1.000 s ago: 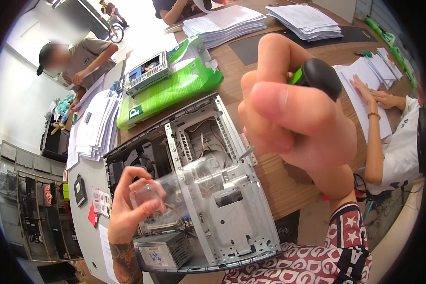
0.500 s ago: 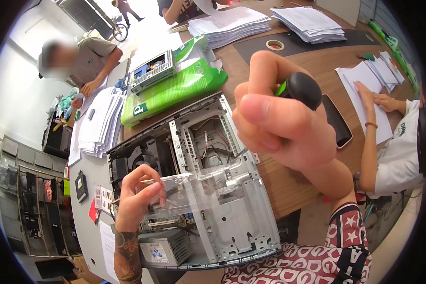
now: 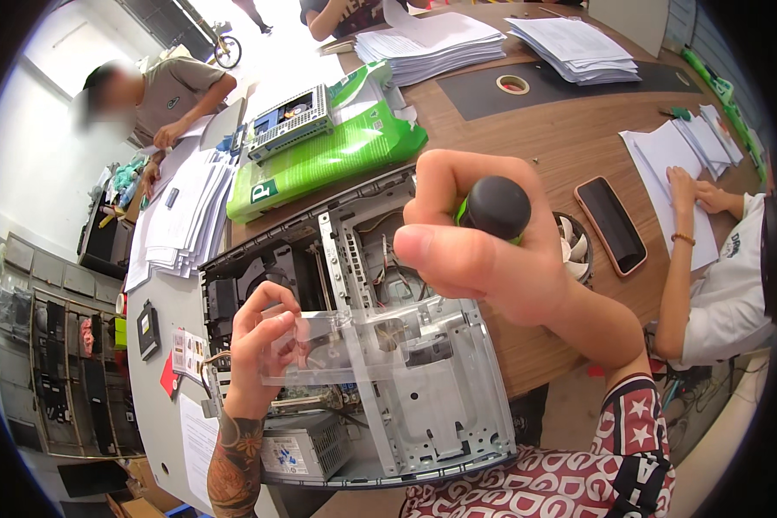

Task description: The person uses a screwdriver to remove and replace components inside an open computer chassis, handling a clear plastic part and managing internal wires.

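Bench (image 3: 527, 367) first: brown wood through the middle and right, pale grey along the left edge; I cannot tell if that is one top or two. Case (image 3: 457, 410) lies flat at the bench's near edge, opened, innards up. Dark strip (image 3: 479, 97) set toward the far edge. Green bag (image 3: 363, 142) just beyond the case, toward the far left corner. Paper stacks (image 3: 432, 41): two at the far edge, another by the left edge. Loose sheets (image 3: 652, 160) by the right edge, under a co-worker's hands (image 3: 710, 197). Drive cage (image 3: 289, 129) on top of the green bag. Power supply (image 3: 306, 449) in the case's near left corner.

My left grip (image 3: 263, 345) is over the case's left half, thumb and fingers pinched narrow on clear plastic (image 3: 354, 345) that reaches across the case's middle. My right grip (image 3: 501, 250) is up above the case's right edge, fingers wrapped round a tool (image 3: 497, 207), black end toward me; its tip is hidden, contact unknown. Phone (image 3: 611, 226) toward the right edge, screen up. Fan (image 3: 577, 246) beside it, partly behind my right grip. Tape roll (image 3: 513, 85) on the dark strip.
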Available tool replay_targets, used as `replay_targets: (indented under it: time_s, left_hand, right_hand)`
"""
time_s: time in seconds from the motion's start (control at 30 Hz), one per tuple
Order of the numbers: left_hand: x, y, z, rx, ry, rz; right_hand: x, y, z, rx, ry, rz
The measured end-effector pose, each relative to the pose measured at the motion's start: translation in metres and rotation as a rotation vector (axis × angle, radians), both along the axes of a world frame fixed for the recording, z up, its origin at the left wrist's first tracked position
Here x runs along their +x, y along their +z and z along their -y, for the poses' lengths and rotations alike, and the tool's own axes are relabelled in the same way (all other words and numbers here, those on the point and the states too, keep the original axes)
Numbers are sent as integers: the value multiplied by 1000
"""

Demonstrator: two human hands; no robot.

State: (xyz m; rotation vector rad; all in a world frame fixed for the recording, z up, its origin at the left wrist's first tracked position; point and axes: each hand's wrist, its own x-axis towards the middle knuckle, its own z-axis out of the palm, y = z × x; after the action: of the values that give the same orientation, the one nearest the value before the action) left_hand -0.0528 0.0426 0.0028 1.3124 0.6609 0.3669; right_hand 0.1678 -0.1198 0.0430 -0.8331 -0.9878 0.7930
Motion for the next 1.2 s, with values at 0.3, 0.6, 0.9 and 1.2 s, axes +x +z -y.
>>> replay_targets:
  time_s: [0.3, 0.6, 0.9, 1.2]
  left_hand:
    - [-6, 2, -8, 470, 172, 253]
    - [3, 8, 10, 1268, 111, -43]
    - [-59, 66, 123, 793, -709, 609]
    - [-16, -108, 214, -39, -1195, 142]
  right_hand:
    - [9, 8, 5, 105, -109, -111]
    - [24, 13, 9, 203, -157, -27]
    - [29, 18, 15, 267, -158, 0]
    - [19, 21, 15, 290, -198, -91]
